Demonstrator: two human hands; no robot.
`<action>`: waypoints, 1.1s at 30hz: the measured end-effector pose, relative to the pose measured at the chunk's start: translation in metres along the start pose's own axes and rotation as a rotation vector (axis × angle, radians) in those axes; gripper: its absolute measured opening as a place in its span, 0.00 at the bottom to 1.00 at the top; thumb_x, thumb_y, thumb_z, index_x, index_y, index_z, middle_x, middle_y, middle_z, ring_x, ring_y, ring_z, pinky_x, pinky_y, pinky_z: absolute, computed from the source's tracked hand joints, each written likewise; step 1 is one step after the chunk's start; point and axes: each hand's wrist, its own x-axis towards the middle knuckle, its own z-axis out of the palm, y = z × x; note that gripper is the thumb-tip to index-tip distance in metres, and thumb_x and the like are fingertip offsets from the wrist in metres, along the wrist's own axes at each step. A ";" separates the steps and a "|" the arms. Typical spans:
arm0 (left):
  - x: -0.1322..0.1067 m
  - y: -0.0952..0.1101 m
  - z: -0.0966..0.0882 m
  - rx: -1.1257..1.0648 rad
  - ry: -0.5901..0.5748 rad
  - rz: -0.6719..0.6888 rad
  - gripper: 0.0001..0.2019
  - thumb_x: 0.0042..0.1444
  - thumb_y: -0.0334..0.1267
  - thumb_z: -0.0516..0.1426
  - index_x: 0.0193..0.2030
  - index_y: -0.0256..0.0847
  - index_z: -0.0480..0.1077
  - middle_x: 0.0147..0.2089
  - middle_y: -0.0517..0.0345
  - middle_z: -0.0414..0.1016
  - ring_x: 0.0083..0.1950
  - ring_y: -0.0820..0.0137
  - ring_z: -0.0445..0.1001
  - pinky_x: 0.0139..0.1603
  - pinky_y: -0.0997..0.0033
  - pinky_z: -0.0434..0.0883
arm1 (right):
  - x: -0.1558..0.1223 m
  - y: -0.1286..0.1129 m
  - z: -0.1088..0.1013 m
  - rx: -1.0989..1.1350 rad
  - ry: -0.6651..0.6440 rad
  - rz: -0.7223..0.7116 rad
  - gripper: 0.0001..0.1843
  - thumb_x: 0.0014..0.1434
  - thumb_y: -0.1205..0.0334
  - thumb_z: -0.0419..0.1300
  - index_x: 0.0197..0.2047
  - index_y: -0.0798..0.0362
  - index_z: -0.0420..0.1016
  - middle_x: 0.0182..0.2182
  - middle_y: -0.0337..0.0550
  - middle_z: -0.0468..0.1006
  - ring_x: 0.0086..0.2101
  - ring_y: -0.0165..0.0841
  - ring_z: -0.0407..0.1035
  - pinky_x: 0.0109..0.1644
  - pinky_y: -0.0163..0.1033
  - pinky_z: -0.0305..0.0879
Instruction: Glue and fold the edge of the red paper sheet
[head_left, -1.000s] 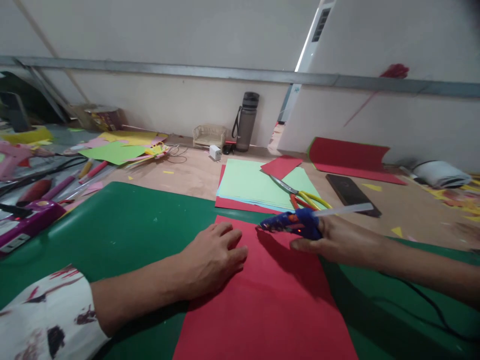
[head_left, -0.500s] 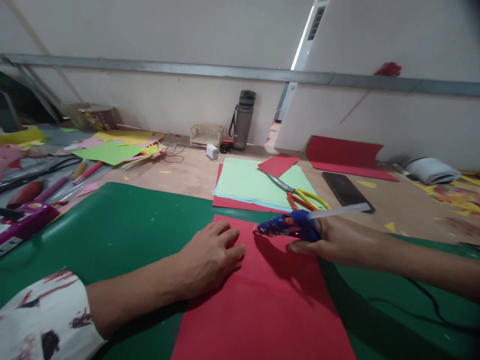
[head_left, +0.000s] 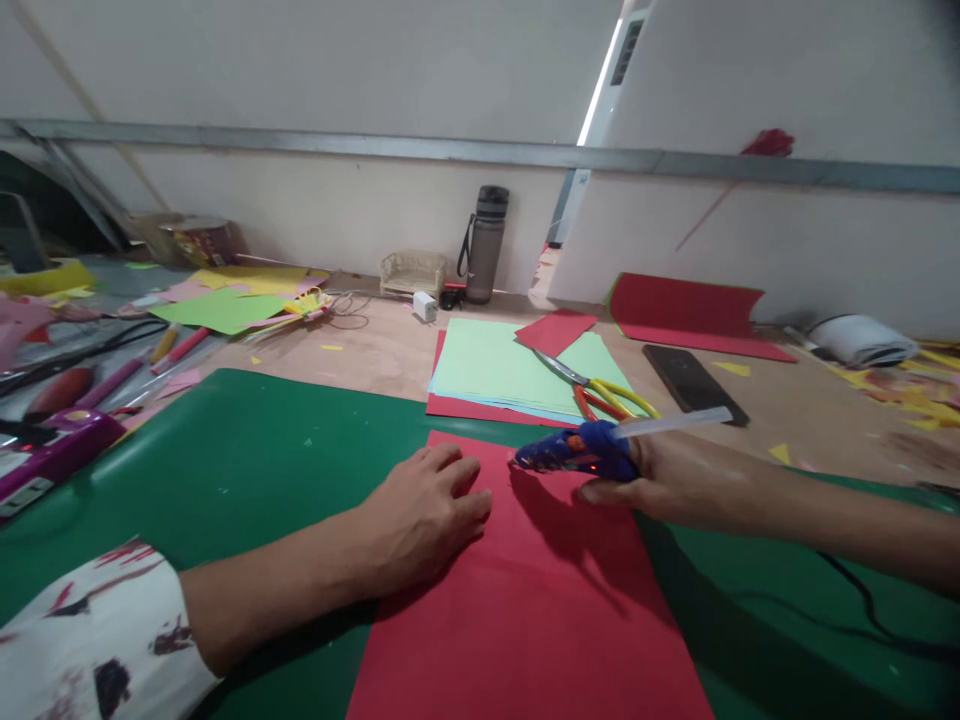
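Observation:
A long red sheet of paper (head_left: 525, 630) lies on a green mat (head_left: 292, 450). My left hand (head_left: 431, 510) rests on the sheet's left edge, fingers slightly bent and apart, with nothing held. My right hand (head_left: 652, 475) grips a blue hot glue gun (head_left: 577, 452), a clear glue stick poking out of its rear. The nozzle points left and is at the paper near its far edge, to the right of my left fingers. Whether any glue lies under the tip is too small to tell.
Beyond the mat, scissors (head_left: 589, 385) and a red paper piece (head_left: 555, 330) lie on a stack of pale green paper (head_left: 480, 365). A black phone (head_left: 694, 385) is on the right. Behind stand a grey bottle (head_left: 486, 245) and a small bench model (head_left: 412, 272). A purple power strip (head_left: 60, 455) sits left.
The camera view has shifted very slightly. Both hands and the glue gun keep the same place on the red paper.

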 end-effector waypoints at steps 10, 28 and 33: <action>0.000 0.001 -0.001 0.009 -0.007 -0.002 0.09 0.63 0.39 0.47 0.37 0.39 0.65 0.42 0.51 0.67 0.46 0.62 0.63 0.43 0.62 0.65 | -0.001 0.000 0.001 -0.097 -0.069 0.023 0.15 0.51 0.48 0.57 0.35 0.48 0.75 0.19 0.37 0.67 0.20 0.30 0.59 0.20 0.33 0.48; 0.001 0.001 -0.001 0.013 -0.013 -0.001 0.10 0.63 0.39 0.47 0.37 0.39 0.66 0.41 0.51 0.67 0.46 0.63 0.63 0.45 0.62 0.65 | -0.002 0.000 0.001 -0.027 -0.052 -0.037 0.14 0.51 0.51 0.57 0.39 0.46 0.77 0.18 0.35 0.66 0.18 0.28 0.56 0.20 0.32 0.47; 0.001 0.000 0.001 0.012 0.004 0.004 0.09 0.62 0.38 0.47 0.37 0.39 0.65 0.41 0.51 0.67 0.46 0.62 0.63 0.45 0.62 0.65 | -0.003 -0.004 -0.001 -0.075 -0.081 0.006 0.15 0.51 0.51 0.57 0.39 0.49 0.77 0.19 0.36 0.67 0.19 0.30 0.58 0.20 0.33 0.47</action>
